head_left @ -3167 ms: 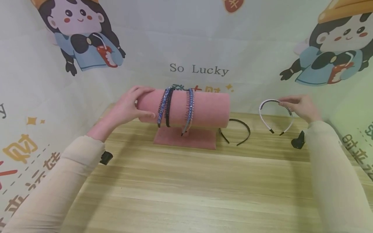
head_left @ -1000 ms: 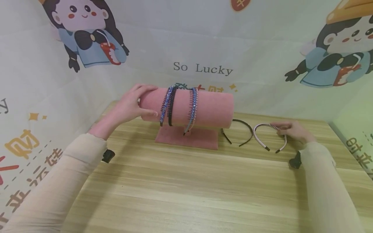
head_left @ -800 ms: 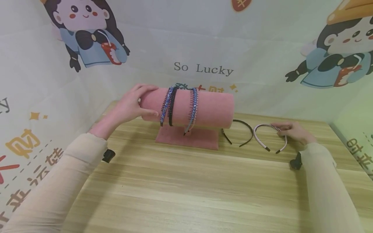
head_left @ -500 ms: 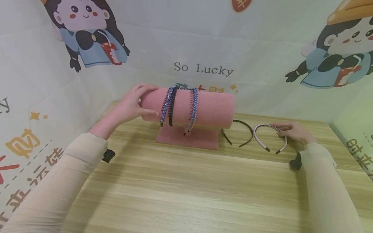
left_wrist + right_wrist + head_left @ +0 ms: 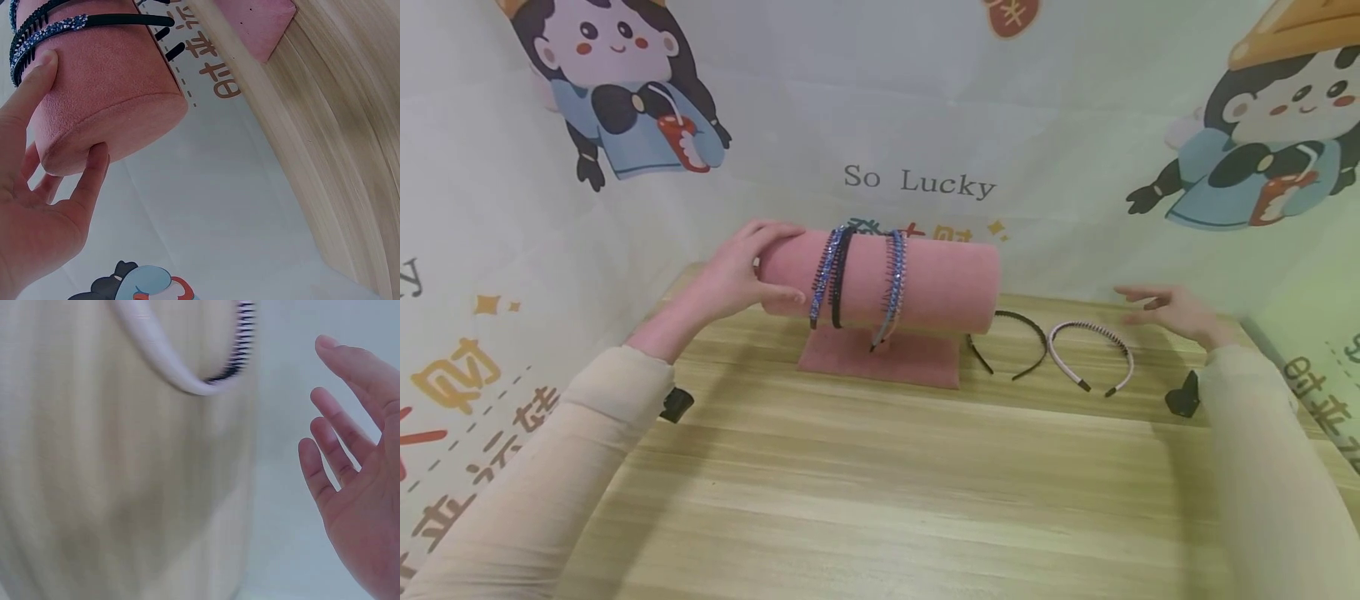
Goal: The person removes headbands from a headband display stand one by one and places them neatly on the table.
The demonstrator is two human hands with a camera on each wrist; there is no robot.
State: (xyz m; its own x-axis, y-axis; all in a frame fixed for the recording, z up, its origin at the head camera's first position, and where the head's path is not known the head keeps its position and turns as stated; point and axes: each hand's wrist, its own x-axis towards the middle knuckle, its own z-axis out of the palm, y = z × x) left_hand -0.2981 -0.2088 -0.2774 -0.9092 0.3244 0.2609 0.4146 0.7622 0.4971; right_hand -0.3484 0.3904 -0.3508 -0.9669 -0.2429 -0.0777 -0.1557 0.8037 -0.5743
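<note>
A pink plush roll stand (image 5: pixel 951 283) bears several toothed headbands around its cylinder. Among them are a glittery blue headband (image 5: pixel 822 287), a black headband (image 5: pixel 838 287) and a lighter blue beaded headband (image 5: pixel 895 279). My left hand (image 5: pixel 730 271) grips the roll's left end, thumb along the front; in the left wrist view one finger presses its flat end face (image 5: pixel 137 128). On the table right of the stand lie a black headband (image 5: pixel 1022 317) and a white headband (image 5: pixel 1063 365). Over the table behind the white one, my right hand (image 5: pixel 1180 312) is spread and holds nothing.
The wooden table (image 5: pixel 880 467) extends in front of the stand. A printed white cloth (image 5: pixel 1037 108) hangs behind and at both sides. Black camera mounts (image 5: pixel 1183 396) show at both wrists.
My right hand lowered the white headband onto the table beside the black one, then let go and moved up and right. My left hand keeps its hold on the stand.
</note>
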